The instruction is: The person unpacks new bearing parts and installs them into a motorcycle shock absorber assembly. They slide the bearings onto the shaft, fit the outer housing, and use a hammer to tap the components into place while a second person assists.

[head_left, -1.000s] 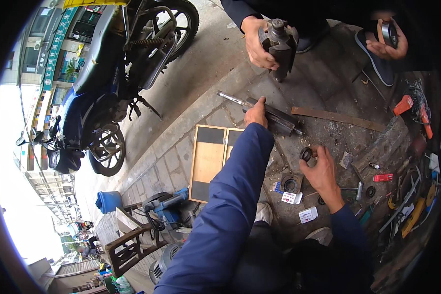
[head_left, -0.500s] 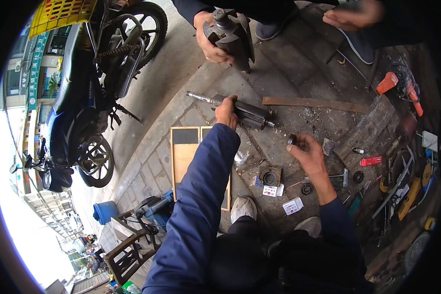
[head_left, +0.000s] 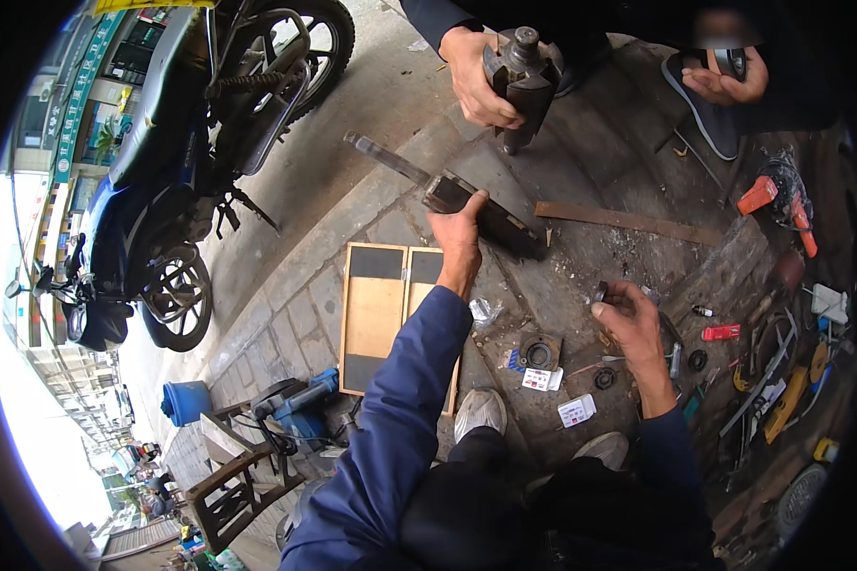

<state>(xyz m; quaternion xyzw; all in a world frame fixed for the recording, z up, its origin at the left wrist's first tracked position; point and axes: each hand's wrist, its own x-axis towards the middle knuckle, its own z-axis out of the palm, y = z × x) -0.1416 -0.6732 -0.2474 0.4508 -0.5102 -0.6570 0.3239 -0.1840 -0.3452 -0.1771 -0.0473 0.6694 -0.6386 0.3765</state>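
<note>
My left hand (head_left: pixel 459 238) is closed around the body of a dark metal rotor (head_left: pixel 497 226) with a long shaft pointing up and left, held tilted above the paving. To the right, my right hand (head_left: pixel 635 324) pinches a small dark ring (head_left: pixel 601 291), seen nearly edge-on and partly hidden by the fingers. Below it on the ground lies a flanged bearing housing (head_left: pixel 541 351), with a small white box (head_left: pixel 543 379) against it and another white box (head_left: pixel 575 411) nearby. A black ring (head_left: pixel 604 378) lies beside them.
Opposite me, a person's hand (head_left: pixel 481 81) grips a finned rotor (head_left: pixel 526 74); their other hand (head_left: pixel 733 81) holds a round dark part. A wooden-framed panel (head_left: pixel 373 319), rusty flat bar (head_left: pixel 624 222), orange-handled tool (head_left: pixel 758 195) and several hand tools lie around. A motorcycle (head_left: pixel 167 181) stands left.
My left hand has turned the rotor, tilting its shaft end up and left. My right hand has shifted slightly with the ring. The other person's rotor appears further right.
</note>
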